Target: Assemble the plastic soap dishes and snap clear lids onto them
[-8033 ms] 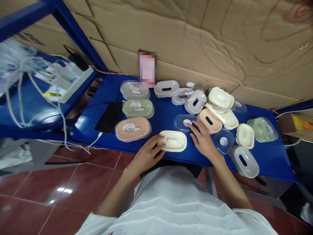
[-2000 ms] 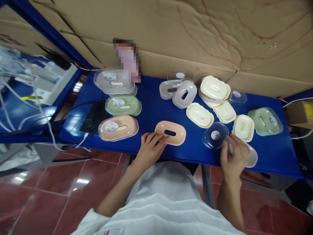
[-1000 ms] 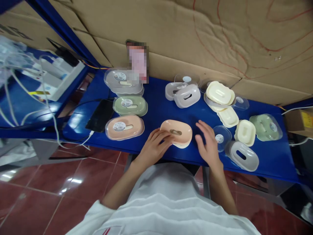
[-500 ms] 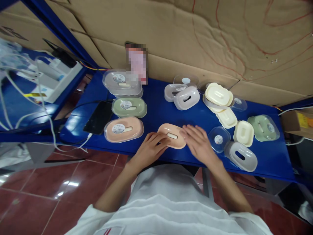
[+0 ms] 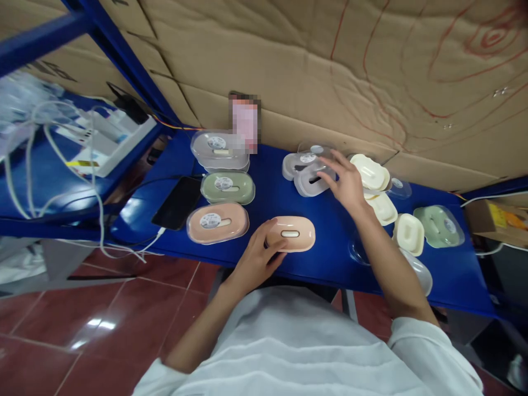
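A peach oval soap dish (image 5: 306,234) with a cream insert in its slot lies on the blue table near the front edge. My left hand (image 5: 259,254) grips its left end between thumb and fingers. My right hand (image 5: 345,181) is over the back of the table, fingers apart and nothing visible in them. Its fingertips reach to a grey soap dish (image 5: 307,186); I cannot tell if they touch it. Another grey dish (image 5: 291,165) sits behind that one, and a clear lid (image 5: 303,147) is at the back.
Lidded peach (image 5: 216,228), green (image 5: 235,192) and grey (image 5: 206,148) dishes stand on the left beside a black phone (image 5: 177,202). On the right are cream trays (image 5: 368,171), a green lidded dish (image 5: 437,228) and a clear lid (image 5: 358,248). Cardboard (image 5: 289,66) walls the back.
My right hand has left the peach dish's right end and moved back to the grey dishes. My left hand stays on the peach dish. The view has shifted slightly.
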Motion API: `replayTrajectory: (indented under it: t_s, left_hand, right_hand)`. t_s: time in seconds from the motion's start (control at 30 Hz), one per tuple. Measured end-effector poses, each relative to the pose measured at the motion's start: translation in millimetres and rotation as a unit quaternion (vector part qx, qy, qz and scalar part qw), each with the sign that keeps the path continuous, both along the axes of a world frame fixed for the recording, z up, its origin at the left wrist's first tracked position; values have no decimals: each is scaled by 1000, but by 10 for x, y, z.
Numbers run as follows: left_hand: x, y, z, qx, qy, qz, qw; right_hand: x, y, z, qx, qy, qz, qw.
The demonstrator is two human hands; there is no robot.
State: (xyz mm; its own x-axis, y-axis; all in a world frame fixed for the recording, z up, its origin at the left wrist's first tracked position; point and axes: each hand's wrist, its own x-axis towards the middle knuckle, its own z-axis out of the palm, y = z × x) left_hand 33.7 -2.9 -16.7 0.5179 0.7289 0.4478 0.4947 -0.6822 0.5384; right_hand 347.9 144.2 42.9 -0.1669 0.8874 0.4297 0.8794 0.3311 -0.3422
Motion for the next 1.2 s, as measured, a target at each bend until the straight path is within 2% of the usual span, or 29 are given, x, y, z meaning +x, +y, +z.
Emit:
replayTrajectory:
  t_s: [0.07, 0.17, 0.27, 0.37, 0.5, 0.67, 0.73, 0.83, 0.9, 1.03, 1.2]
  left_hand:
    - [12, 12, -11, -14, -11, 17, 1000]
    - [36, 22, -31, -50, -19, 39, 998]
    - [50, 42, -55, -77, -49, 47, 995]
    - [44, 78, -74, -82, -71, 46, 993]
    - [28, 142, -52, -104, -36, 32, 993]
    - [38, 183, 13, -102, -10, 17, 995]
    - [38, 180, 17, -110, -10, 20, 994]
    - [22, 177, -2, -121, -13, 23, 992]
    - [5, 186, -14, -123, -16, 22, 992]
    - [-17, 217, -10, -104, 0, -1, 995]
    - [-14, 214, -3, -80, 6, 8, 997]
  right_hand:
    - [-82, -296, 61, 55, -13, -20, 998]
    - [-268, -879, 65, 101, -7, -37, 994]
    - [-456, -1431, -87, 93, 24, -27, 995]
    - [-549, -1749, -273, 89, 74, -30, 993]
    - [-551, -1776, -341, 52, 92, -38, 994]
    - [-586, -1630, -282, -51, 39, 37, 997]
    - [-606, -1610, -299, -54, 24, 45, 997]
    - [-602, -1620, -338, -38, 74, 42, 996]
    - [-587, -1642, -345, -36, 96, 69, 992]
    - [-585, -1705, -344, -32, 49, 156, 986]
    - [-569, -1799, -433, -46, -3, 185, 982]
